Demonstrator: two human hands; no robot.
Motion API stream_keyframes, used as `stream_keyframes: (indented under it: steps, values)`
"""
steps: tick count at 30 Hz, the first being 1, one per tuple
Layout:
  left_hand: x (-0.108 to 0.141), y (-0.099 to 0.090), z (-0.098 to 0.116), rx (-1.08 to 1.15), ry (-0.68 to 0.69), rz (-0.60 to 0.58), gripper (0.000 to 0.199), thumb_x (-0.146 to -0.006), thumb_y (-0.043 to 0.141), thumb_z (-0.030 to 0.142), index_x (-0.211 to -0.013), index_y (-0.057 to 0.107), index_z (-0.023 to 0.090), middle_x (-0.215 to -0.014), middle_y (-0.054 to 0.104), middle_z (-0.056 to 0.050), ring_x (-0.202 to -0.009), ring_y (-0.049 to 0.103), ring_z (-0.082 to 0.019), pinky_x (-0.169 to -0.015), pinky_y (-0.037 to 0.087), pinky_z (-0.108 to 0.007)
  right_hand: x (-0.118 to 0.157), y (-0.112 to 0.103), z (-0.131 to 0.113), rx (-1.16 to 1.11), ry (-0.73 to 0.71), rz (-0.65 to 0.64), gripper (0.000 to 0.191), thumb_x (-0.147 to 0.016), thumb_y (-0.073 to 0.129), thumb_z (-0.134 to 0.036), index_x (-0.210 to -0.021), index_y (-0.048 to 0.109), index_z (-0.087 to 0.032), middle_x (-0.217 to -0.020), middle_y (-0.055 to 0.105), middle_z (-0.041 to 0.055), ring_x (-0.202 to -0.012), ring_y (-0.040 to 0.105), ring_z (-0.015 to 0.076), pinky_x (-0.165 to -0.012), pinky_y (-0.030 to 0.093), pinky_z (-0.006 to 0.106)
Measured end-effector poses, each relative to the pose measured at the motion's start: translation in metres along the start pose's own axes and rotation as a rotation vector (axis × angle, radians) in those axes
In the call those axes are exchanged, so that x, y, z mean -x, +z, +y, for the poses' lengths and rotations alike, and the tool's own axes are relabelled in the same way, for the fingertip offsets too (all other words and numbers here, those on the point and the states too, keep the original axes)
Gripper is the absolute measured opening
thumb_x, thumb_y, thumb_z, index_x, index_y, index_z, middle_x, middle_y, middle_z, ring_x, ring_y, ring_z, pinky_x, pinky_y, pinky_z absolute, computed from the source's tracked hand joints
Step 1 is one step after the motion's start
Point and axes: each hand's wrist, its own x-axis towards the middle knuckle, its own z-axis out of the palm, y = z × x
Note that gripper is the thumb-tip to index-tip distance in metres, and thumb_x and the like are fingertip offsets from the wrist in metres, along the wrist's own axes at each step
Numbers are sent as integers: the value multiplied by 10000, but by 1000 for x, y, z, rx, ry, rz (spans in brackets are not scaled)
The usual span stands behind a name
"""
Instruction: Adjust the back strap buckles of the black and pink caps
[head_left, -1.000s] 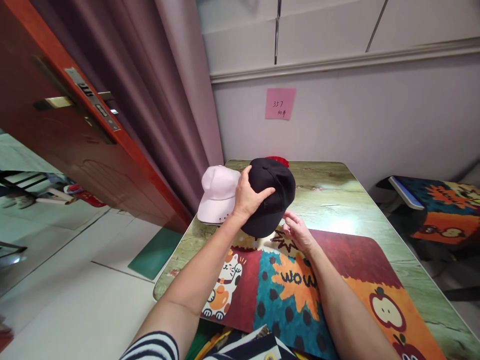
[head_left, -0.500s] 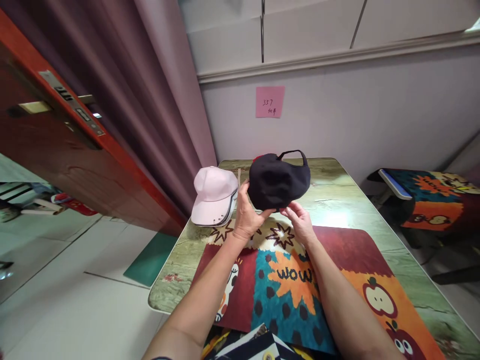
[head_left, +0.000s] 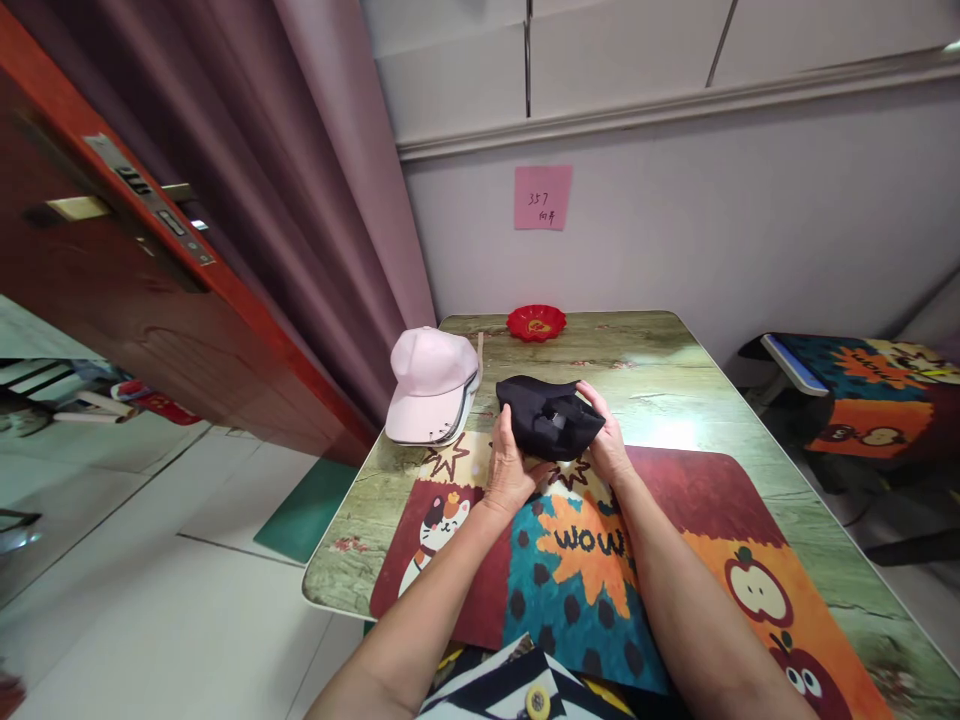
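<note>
Your left hand (head_left: 511, 477) and right hand (head_left: 609, 440) grip a crumpled black cap (head_left: 526, 415), probably cloth | smooth pink domed cap (head_left: 431, 365), left edge of tabletop (head_left: 637, 375) | scalloped red dish (head_left: 536, 323), far edge

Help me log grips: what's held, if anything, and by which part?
A black cap, left side in the left hand, right side in the right hand.

A pale wall (head_left: 660, 220) spans the upper right, with a pink note (head_left: 543, 198) at upper centre, below a ledge (head_left: 660, 112) and white panels (head_left: 622, 55). At upper left, a mauve curtain (head_left: 330, 170) hangs behind a red-brown door (head_left: 112, 300) with a metal handle (head_left: 79, 208). Pale tiled floor (head_left: 172, 620) fills the lower left, a green patch (head_left: 300, 515) near the desk (head_left: 637, 365). Light glares on the desk's wood-grain top, right of centre.
</note>
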Motion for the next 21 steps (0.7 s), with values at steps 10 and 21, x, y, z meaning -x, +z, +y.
stream_keyframes:
  steps: [10,21]
  values:
    - [-10,-55,13,-222,108,44,688,-947,541,554,-1500,406,168,-1571,393,-235,-1479,374,-359,-1201,316,-557,-17,-11,-104,164,-114,-48,411,-942,549,-584,-1040,728,-227,-1017,764,74,-983,704,246,-848,518,354]
    - [-75,-43,97,-365,498,-393,406,-952,503,197,-1345,587,246,-1523,520,-101,-1479,383,-266,-1263,163,-585,-1,-33,-138,1082,-96,-378,452,-630,788,-697,-744,646,-284,-619,664,4,-543,556,186,-517,270,305]
